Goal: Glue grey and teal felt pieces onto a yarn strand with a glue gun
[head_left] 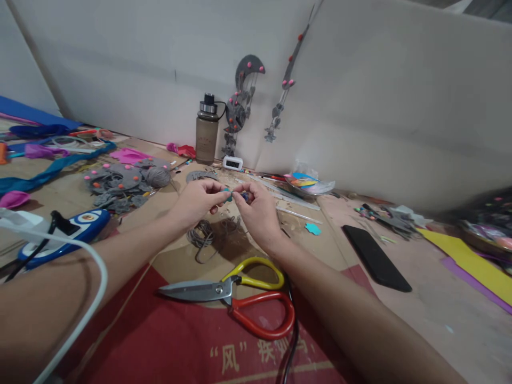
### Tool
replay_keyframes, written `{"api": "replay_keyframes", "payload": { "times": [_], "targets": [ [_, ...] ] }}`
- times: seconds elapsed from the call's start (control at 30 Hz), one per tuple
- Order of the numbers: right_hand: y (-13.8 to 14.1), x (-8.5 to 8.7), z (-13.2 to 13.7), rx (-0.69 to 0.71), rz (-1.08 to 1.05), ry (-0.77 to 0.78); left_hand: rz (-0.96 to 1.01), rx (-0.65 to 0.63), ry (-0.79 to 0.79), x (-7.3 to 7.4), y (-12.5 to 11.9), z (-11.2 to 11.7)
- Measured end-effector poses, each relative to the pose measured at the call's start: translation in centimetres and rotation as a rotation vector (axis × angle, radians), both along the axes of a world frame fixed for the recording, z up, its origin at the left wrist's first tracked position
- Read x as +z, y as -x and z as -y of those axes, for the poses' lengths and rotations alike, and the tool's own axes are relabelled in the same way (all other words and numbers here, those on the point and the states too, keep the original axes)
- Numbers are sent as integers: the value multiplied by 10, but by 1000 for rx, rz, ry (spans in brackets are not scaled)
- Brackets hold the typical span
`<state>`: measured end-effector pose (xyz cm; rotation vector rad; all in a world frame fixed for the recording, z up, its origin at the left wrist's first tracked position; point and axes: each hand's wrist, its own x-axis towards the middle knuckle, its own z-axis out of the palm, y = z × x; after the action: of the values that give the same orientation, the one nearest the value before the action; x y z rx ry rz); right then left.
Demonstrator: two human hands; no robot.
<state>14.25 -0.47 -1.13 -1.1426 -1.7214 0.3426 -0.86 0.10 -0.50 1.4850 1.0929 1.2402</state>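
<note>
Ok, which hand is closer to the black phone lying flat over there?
Right. The right hand is just left of the black phone; the left hand, pinching a small teal piece, lies farther left, beyond it.

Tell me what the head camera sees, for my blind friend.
A left hand and right hand pinch small coloured bits over a craft table. Scissors with yellow and red handles lie nearby; a black phone lies to the right.

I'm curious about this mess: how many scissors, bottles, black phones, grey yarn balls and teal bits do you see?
Scissors: 1
Bottle: 1
Black phone: 1
Grey yarn ball: 1
Teal bits: 2, one pinched in the left hand, one lying loose
Total: 6
</note>
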Motion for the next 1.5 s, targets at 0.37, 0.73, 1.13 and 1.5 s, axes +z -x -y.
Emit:
{"api": "replay_keyframes", "payload": {
  "times": [0.37, 0.73, 1.13, 1.5],
  "targets": [
    [-1, -1, 1, 33, 33, -19, -148, 38, -52, 1, 3, 0],
    [-4, 1, 2, 4, 93, -71, -184, 4, -81, 3, 2, 2],
    [-4, 4, 3, -13, 142, -134, -131, -40, -57, 0, 2, -1],
    [-6, 2, 2, -66, 289, -293, -114, -73, -70, 3, 0, 4]
  ]
}}
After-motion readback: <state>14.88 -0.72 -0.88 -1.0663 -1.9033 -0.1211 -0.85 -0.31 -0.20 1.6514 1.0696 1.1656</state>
